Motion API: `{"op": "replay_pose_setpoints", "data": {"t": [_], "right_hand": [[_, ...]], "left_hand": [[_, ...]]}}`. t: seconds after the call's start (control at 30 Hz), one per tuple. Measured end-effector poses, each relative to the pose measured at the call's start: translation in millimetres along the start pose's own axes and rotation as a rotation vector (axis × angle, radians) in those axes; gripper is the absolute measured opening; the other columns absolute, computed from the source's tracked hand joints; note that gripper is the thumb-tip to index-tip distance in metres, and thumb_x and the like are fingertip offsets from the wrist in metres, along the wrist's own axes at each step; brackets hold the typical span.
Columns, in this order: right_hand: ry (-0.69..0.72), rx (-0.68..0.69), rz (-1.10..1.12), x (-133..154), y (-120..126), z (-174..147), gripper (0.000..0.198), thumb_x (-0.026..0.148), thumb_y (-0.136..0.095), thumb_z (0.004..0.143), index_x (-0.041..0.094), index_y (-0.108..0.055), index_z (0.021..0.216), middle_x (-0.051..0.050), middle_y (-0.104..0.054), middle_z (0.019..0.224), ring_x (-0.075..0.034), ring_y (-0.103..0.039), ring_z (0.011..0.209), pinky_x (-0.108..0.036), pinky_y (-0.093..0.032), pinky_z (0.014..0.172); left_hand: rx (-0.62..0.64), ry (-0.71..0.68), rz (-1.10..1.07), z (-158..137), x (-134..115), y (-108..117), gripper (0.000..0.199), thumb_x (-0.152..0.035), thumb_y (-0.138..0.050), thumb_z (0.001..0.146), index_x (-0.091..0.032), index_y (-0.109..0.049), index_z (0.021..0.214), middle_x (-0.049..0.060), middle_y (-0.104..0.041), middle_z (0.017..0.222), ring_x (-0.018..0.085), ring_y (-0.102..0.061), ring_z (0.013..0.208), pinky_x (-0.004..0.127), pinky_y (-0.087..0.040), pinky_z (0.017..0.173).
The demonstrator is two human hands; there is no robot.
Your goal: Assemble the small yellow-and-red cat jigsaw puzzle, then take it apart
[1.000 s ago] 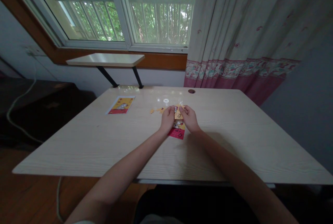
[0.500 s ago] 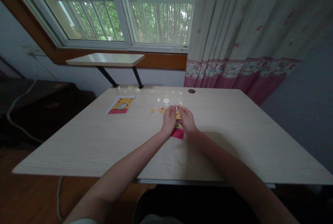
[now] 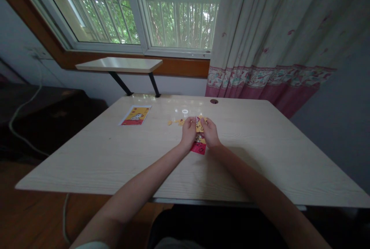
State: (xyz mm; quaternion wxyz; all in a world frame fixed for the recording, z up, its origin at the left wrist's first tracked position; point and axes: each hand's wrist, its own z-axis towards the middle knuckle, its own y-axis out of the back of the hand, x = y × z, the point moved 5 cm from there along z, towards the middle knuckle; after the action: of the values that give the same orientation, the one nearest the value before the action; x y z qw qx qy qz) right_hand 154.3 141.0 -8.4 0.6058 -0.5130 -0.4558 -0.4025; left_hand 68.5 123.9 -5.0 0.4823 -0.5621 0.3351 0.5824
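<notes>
Between my two hands is a yellow jigsaw puzzle section [image 3: 199, 126], gripped from both sides just above the tabletop. My left hand [image 3: 189, 130] closes on its left edge, and my right hand [image 3: 210, 130] pinches the right edge. Below it on the table lies a red and yellow puzzle section [image 3: 198, 148], partly covered by my hands. Several loose yellow puzzle pieces [image 3: 176, 121] lie to the left of my left hand. Farther left rests a picture sheet [image 3: 135, 116] showing a white animal on yellow and red.
The pale wooden table [image 3: 266, 156] reaches to the wall. A small raised shelf [image 3: 120, 64] on black legs stands at its back left. A round cable hole [image 3: 214, 101] sits near the back edge. A curtain [image 3: 260, 48] hangs behind on the right.
The view has shifted slightly. My right hand's fingers have moved a little to the right along the yellow section, showing slightly more of it; both hands keep their hold.
</notes>
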Motion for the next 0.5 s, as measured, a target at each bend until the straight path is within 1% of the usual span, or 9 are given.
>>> {"op": "replay_pose_setpoints", "data": {"t": [0.1,0.2,0.27,0.37,0.43,0.5], "right_hand": [[0.056,-0.013,-0.021,2.3,1.9,0.3,0.039,0.058,-0.058,0.067,0.021,-0.049,0.074,0.003,-0.053,0.060,-0.011,-0.050,0.051,-0.022,-0.041,0.046],[0.062,0.005,0.009,0.2,2.2,1.5,0.040,0.058,-0.057,0.067,0.020,-0.049,0.074,0.004,-0.053,0.060,-0.010,-0.050,0.051,-0.022,-0.040,0.046],[0.062,0.009,-0.001,-2.8,2.8,3.1,0.039,0.057,-0.056,0.068,0.020,-0.049,0.072,0.004,-0.052,0.058,-0.010,-0.049,0.050,-0.021,-0.040,0.046],[0.079,-0.049,-0.075,-6.8,6.7,5.6,0.036,0.055,-0.056,0.069,0.020,-0.048,0.069,0.006,-0.049,0.055,-0.009,-0.046,0.048,-0.021,-0.037,0.045],[0.080,-0.083,-0.111,-8.7,9.1,6.8,0.034,0.053,-0.055,0.071,0.020,-0.047,0.068,0.006,-0.047,0.053,-0.009,-0.044,0.046,-0.021,-0.035,0.043],[0.077,-0.085,-0.122,-9.4,9.8,7.6,0.033,0.052,-0.053,0.073,0.020,-0.046,0.067,0.006,-0.048,0.053,-0.009,-0.044,0.046,-0.021,-0.035,0.043]], "left_hand": [[-0.017,0.027,-0.060,1.0,2.8,0.1,0.025,-0.042,-0.048,0.082,-0.018,-0.046,0.077,-0.004,-0.047,0.060,0.009,-0.046,0.048,0.018,-0.036,0.041],[-0.011,0.017,-0.066,2.2,4.5,0.2,0.027,-0.042,-0.049,0.083,-0.017,-0.047,0.072,-0.004,-0.046,0.059,0.009,-0.045,0.049,0.018,-0.034,0.041],[-0.015,-0.017,-0.046,2.4,4.1,1.1,0.028,-0.042,-0.049,0.083,-0.017,-0.048,0.070,-0.004,-0.046,0.059,0.009,-0.045,0.051,0.019,-0.036,0.045],[-0.012,-0.111,-0.004,1.1,-0.8,1.5,0.029,-0.042,-0.048,0.084,-0.017,-0.049,0.069,-0.002,-0.048,0.062,0.010,-0.047,0.057,0.020,-0.039,0.053],[-0.013,-0.166,0.016,-0.1,-5.2,1.3,0.029,-0.043,-0.049,0.084,-0.017,-0.049,0.070,-0.002,-0.049,0.064,0.011,-0.048,0.060,0.021,-0.040,0.055],[-0.029,-0.186,0.023,-0.7,-8.1,1.9,0.029,-0.043,-0.049,0.084,-0.017,-0.048,0.070,-0.002,-0.049,0.064,0.011,-0.048,0.060,0.021,-0.039,0.055]]}}
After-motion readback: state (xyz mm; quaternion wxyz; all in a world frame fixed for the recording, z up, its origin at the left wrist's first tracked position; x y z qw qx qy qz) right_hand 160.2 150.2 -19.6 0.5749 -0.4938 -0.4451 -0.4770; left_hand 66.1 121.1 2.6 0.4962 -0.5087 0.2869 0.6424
